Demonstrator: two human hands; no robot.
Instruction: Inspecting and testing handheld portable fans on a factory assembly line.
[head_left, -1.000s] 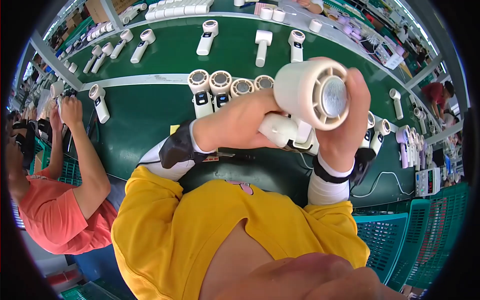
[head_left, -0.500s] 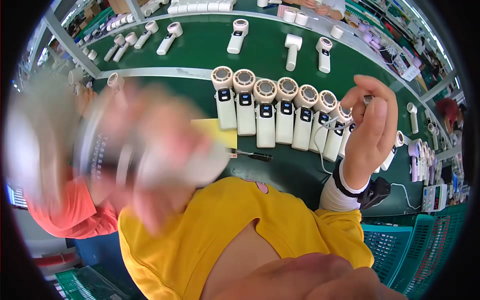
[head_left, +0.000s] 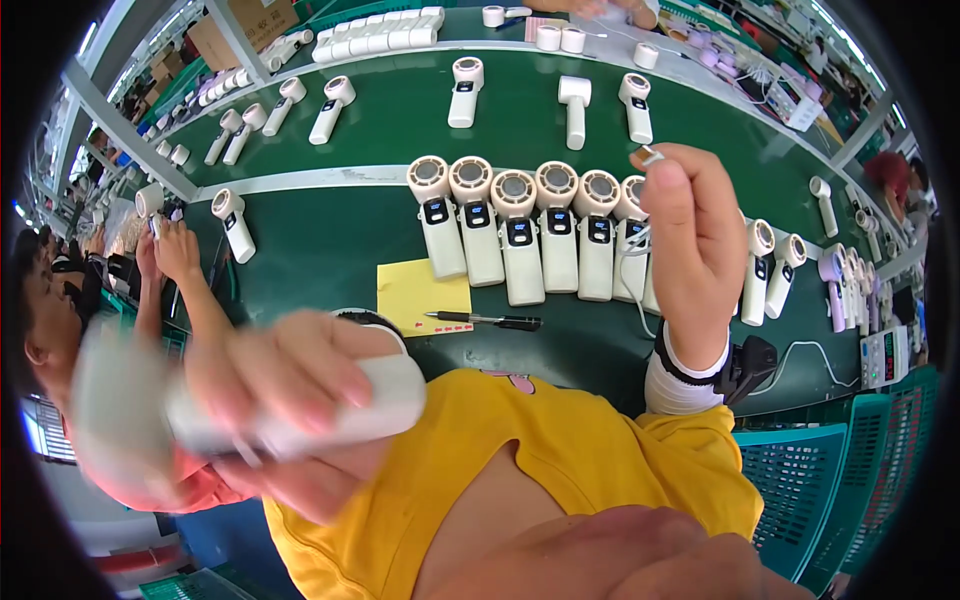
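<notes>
My left hand (head_left: 290, 385) is wrapped round a white handheld fan (head_left: 385, 400), held up close at the lower left; its round head is smeared by motion. At the right my raised right hand (head_left: 698, 250) pinches the small metal plug (head_left: 650, 156) of a grey-white cable (head_left: 634, 265) between thumb and fingers. Behind that hand stretches a row of cream handheld fans (head_left: 522, 272), several with lit displays; my hand hides part of the row. The fan and the plug are well apart.
A yellow sheet (head_left: 400, 290) and a black pen (head_left: 505, 322) lie in front of the row. More fans (head_left: 463, 95) stand spaced along the green belt behind. A co-worker's hands (head_left: 175, 250) work at the left. At the right sit a power supply box (head_left: 884, 357) and teal baskets (head_left: 790, 480).
My left hand has moved down with the fan, uncovering the yellow sheet and a co-worker. My right hand, still pinching the plug, has shifted left. The whole view has tilted a little.
</notes>
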